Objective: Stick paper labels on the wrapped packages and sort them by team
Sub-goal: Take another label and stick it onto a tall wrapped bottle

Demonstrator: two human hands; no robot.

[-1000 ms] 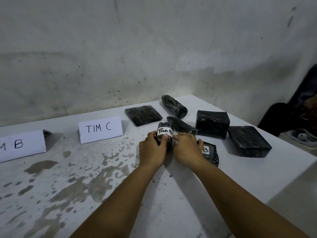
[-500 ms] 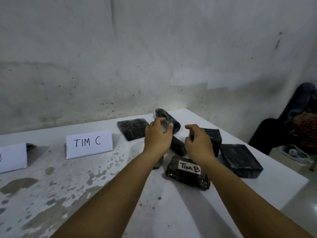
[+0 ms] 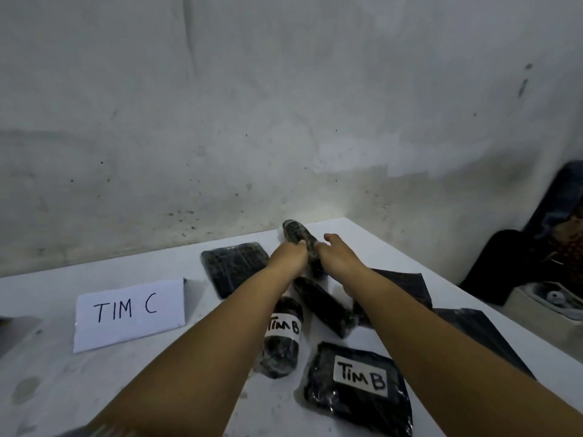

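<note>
Reaching across the white desk (image 3: 132, 383), both hands meet at a black wrapped roll (image 3: 295, 231) that lies near the far edge, close to the wall. The left hand (image 3: 288, 258) has its fingers curled around the near part of this roll. The right hand (image 3: 336, 255) touches the same roll from the other side with its index finger, while its thumb sticks up apart from the roll; whether the rest of its fingers grip the roll cannot be told from here.

Under the left forearm lies a second, cylindrical package (image 3: 280, 337) carrying a white paper label (image 3: 283, 325) that reads "TIM B". Just beside it, toward the near right, a flat black package (image 3: 359, 392) bears its own "TIM B" label (image 3: 362, 377). Between the two forearms an unlabelled long dark package (image 3: 325, 307) lies at a slant, touching the labelled cylinder's far end or nearly so.

Left of the hands, a flat square package (image 3: 233, 266) rests near the wall. Two more dark packages sit under and beyond the right forearm: a box-like package (image 3: 407, 287) and a flatter package (image 3: 479, 331) at the desk's right edge.

A folded white card (image 3: 129, 313) reading "TIM C" stands on the left part of the desk, well apart from the labelled packages.
</note>
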